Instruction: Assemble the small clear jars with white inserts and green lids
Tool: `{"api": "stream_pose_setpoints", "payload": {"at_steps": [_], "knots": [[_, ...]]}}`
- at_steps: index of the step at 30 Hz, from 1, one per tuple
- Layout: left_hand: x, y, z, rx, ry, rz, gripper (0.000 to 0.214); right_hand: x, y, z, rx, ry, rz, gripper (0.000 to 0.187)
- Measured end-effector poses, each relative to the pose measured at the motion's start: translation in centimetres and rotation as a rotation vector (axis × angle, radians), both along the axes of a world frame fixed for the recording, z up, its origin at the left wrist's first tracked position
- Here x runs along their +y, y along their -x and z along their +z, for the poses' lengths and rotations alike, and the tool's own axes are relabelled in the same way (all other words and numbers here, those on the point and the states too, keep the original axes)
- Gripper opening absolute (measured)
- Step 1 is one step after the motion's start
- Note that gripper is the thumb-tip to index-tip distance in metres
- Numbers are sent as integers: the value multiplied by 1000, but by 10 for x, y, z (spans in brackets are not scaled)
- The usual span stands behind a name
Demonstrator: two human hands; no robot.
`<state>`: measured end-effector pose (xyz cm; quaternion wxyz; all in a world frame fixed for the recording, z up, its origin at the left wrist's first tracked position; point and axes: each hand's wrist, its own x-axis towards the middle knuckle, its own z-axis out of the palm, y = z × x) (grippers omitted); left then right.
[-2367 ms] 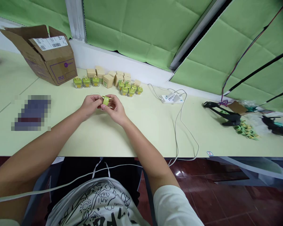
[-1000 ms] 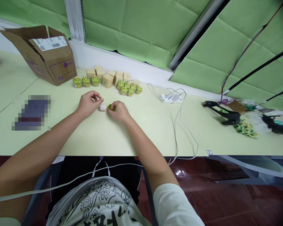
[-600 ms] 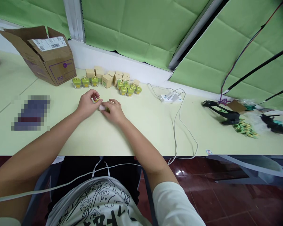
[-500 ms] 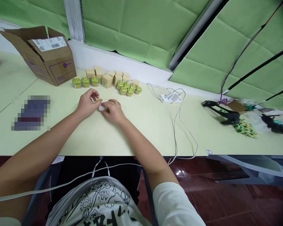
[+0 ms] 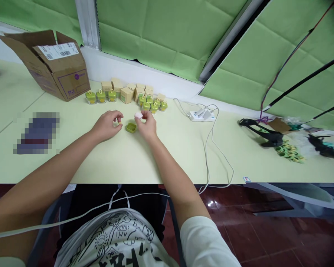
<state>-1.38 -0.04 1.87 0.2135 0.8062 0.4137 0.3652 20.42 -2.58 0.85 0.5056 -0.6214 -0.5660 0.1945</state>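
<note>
Half a second ago the green cup was mostly hidden by the right hand; now it sits uncovered on the tabletop between the hands, mouth up. The pale pink piece, then low beside the left thumb, is raised, with the right fingers clamped on it. The left hand pinches a small yellow piece, mostly hidden by its fingers. Behind, green-lidded clear jars show yellow inside, near small tan boxes. The carton stands with flaps open, its contents hidden.
</note>
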Motion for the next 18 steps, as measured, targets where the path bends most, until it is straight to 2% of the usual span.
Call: {"api": "stream_pose_setpoints", "payload": {"at_steps": [3,9,14,18], "knots": [[3,-1,-6,136,5,-57,30,5,-6,-5,-18,119,-27,27],[7,2,-10,191,22,-90,32,7,-7,-11,-126,248,33,25],[2,5,-3,211,14,-97,35,5,-8,-7,-105,217,63,27],[1,6,3,49,-29,-32,39,13,-16,-8,8,144,-15,31]]}}
